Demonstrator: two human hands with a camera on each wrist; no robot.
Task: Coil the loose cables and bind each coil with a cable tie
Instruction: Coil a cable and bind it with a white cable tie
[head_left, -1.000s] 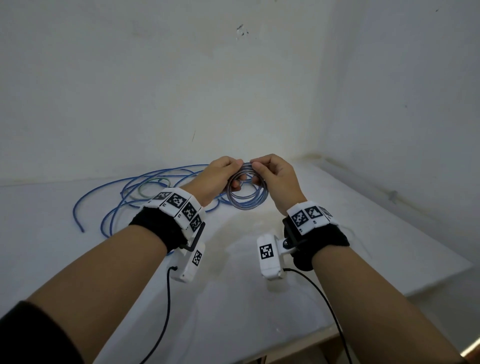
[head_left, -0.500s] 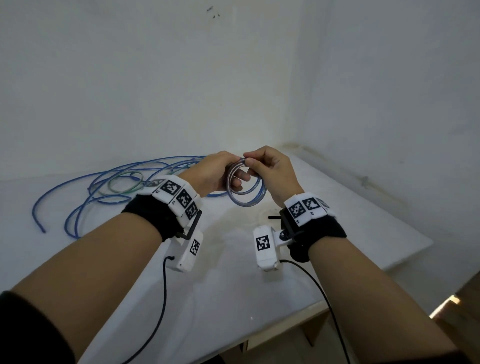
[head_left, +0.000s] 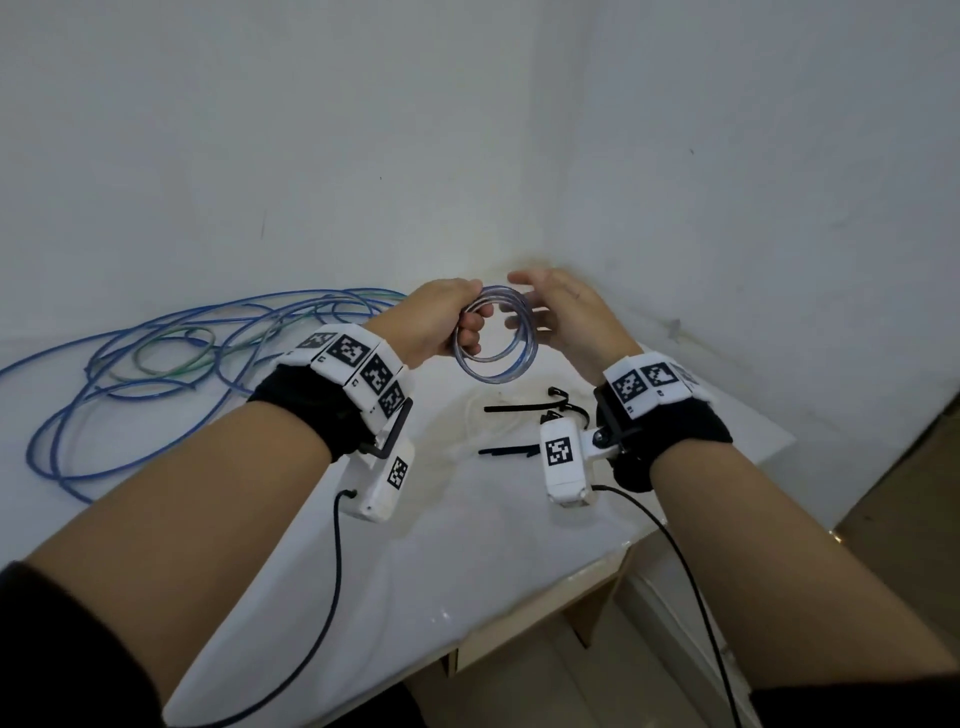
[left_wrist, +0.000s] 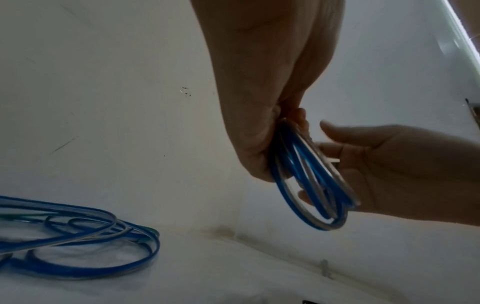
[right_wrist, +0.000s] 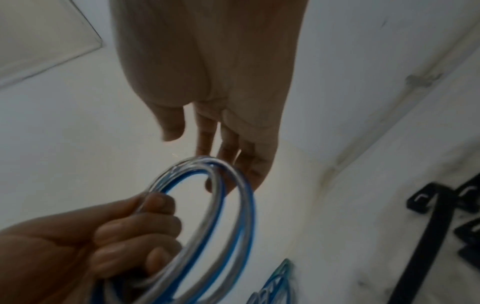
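A small coil of blue and clear cable hangs in the air above the white table. My left hand grips its left side with curled fingers. My right hand is just right of the coil, fingers straight and spread, holding nothing. Black cable ties lie on the table under my right wrist.
A tangle of loose blue and green cables lies on the table at the left, near the wall. The walls meet in a corner behind my hands. The table's front edge drops to a tiled floor at the right.
My right hand has let go of the coil and opened its fingers. The left hand keeps its grip. My head has turned right, bringing the cable ties into view.
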